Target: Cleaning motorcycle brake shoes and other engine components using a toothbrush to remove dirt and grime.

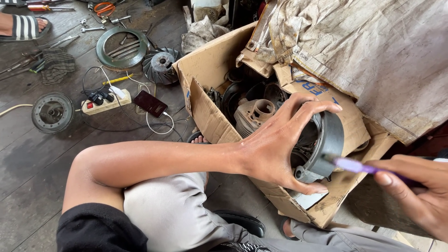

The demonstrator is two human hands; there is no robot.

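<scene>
My left hand (pixel 280 144) is spread around a round grey metal engine part (pixel 326 142), fingers over its top rim and thumb under its lower edge, holding it above an open cardboard box (pixel 210 116). My right hand (pixel 415 193) at the lower right grips a purple pen-like tool (pixel 354 164) whose tip points at the grey part's side. Inside the box lie several dark metal parts and a beige finned cylinder (pixel 254 114).
A dirty cloth sack (pixel 373 51) lies over the box's right side. On the wooden floor to the left are a ring plate (pixel 122 47), a fan wheel (pixel 161 65), a round disc (pixel 52 112), a power strip (pixel 106 103), a phone (pixel 150 103), hand tools, and someone's sandalled foot (pixel 23 26).
</scene>
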